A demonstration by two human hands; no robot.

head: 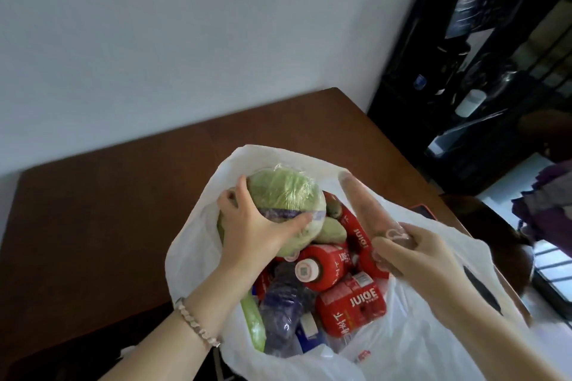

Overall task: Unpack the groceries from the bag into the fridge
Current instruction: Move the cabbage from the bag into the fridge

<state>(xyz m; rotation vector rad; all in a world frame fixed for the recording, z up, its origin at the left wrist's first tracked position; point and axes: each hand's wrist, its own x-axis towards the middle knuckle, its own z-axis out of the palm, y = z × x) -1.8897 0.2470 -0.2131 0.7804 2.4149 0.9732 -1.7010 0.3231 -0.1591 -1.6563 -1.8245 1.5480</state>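
A white plastic bag (411, 334) stands open on the brown table (102, 226). My left hand (253, 226) grips a green cabbage (288, 195) wrapped in clear film at the bag's mouth, fingers curled round its left side and thumb across its front. My right hand (421, 254) pinches a carrot in a clear wrapper (365, 204), which points up and away. Inside the bag lie red juice bottles (328, 266), a red juice carton (353, 303), a dark blue packet (284, 309) and a pale green stalk (253, 322).
A white wall rises behind the table. A black shelf unit (470, 77) with a white jar (470, 102) stands at the right. A red-edged phone (424, 210) lies on the table beyond the bag. Purple cloth (548, 204) hangs at the far right.
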